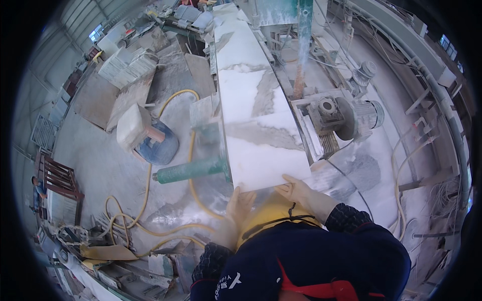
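Left hand (241, 203), right hand (293, 190) — both flat, unclenched, pressing near edge of marble slab (256, 120) — motor (351, 118) just right.

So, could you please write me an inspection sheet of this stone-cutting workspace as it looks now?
Surface: dusty machine bed, coated pale grey.
Job's things: long white marble slab with grey veins, lying lengthwise.
Clutter: stone offcuts, a white block, a green cylinder.
Grippers: left hand and right hand rest open on the slab's near end.
Cables: yellow hose looping over the floor.
Surroundings: motor with saw head; another person at far left.
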`<state>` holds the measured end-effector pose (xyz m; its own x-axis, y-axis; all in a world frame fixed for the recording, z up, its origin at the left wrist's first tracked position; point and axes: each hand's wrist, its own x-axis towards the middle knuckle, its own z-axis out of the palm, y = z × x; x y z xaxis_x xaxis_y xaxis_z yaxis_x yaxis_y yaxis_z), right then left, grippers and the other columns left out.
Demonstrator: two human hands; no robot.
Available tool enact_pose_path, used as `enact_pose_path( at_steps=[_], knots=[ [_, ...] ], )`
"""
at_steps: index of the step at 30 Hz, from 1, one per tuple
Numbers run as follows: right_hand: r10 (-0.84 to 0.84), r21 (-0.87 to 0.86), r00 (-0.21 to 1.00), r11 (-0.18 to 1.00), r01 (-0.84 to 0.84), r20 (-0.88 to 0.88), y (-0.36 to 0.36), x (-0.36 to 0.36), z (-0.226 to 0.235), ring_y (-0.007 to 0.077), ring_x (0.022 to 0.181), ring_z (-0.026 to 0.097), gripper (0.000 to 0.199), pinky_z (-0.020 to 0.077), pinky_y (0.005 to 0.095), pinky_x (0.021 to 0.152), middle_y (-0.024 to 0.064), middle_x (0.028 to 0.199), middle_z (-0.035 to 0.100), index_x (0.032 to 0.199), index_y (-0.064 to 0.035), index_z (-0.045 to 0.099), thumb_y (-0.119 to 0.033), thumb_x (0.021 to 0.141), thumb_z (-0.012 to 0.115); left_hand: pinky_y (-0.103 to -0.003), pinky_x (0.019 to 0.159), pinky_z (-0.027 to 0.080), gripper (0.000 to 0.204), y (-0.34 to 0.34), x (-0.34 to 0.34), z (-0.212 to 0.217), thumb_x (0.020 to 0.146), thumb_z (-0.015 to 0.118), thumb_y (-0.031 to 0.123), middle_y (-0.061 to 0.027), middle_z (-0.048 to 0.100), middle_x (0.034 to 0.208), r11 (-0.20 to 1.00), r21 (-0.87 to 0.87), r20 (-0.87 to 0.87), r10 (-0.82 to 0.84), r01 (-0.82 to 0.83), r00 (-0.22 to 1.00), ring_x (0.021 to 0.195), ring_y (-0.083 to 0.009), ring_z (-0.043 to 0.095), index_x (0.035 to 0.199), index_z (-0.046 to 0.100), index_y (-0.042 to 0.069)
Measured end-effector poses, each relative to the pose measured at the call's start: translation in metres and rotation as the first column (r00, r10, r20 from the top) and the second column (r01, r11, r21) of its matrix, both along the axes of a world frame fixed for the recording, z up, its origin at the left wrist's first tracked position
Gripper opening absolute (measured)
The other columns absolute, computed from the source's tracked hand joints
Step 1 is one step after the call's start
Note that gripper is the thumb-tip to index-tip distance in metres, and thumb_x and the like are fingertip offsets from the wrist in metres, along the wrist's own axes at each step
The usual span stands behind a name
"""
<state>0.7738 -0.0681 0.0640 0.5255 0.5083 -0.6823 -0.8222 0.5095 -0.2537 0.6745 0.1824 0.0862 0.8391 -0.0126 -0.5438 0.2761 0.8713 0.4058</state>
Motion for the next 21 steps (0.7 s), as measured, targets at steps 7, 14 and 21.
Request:
enact_pose_path(
  at_steps=[7,14,21],
  knots=[
    [0.682,-0.578,0.654,0.692,-0.433,0.327,-0.023,-0.003,0.064,0.0291,0.104,0.067,0.037,0.0515,0.0354,0.095,0.0173,0.109,0.070,0.119,-0.0006,0.065,-0.030,0.097,0.062,-0.043,0.113,0.038,0.050,-0.002,0.010,-0.024,0.101,0.054,0.036,-0.0178,0.055,0.132,0.990,-0.130,0.139,0.067,-0.048,0.988,0.128,-0.0324,0.050,0.137,0.045,0.003],
    [0.702,-0.679,-0.111,0.710,0.187,0.703,0.064,-0.010,0.093,0.0319,0.121,0.056,0.038,0.0412,0.0352,0.106,0.0165,0.129,0.062,0.132,-0.0033,0.059,-0.022,0.098,0.054,-0.043,0.112,0.038,0.053,-0.008,0.009,-0.001,0.103,0.048,0.042,-0.0120,0.048,0.142,0.994,-0.039,-0.028,0.098,-0.099,0.995,0.132,-0.0287,0.046,0.141,0.043,0.006],
    [0.811,-0.653,-0.551,0.526,0.544,0.194,0.145,0.022,0.057,0.0320,0.141,0.034,0.044,0.0219,0.0437,0.118,0.0127,0.149,0.045,0.134,-0.0080,0.057,-0.018,0.092,0.050,-0.040,0.115,0.032,0.053,0.000,0.024,-0.001,0.104,0.042,0.044,-0.0062,0.045,0.147,0.962,0.257,0.380,-0.192,0.096,0.905,0.138,-0.0216,0.040,0.147,0.039,0.012]
  ],
)
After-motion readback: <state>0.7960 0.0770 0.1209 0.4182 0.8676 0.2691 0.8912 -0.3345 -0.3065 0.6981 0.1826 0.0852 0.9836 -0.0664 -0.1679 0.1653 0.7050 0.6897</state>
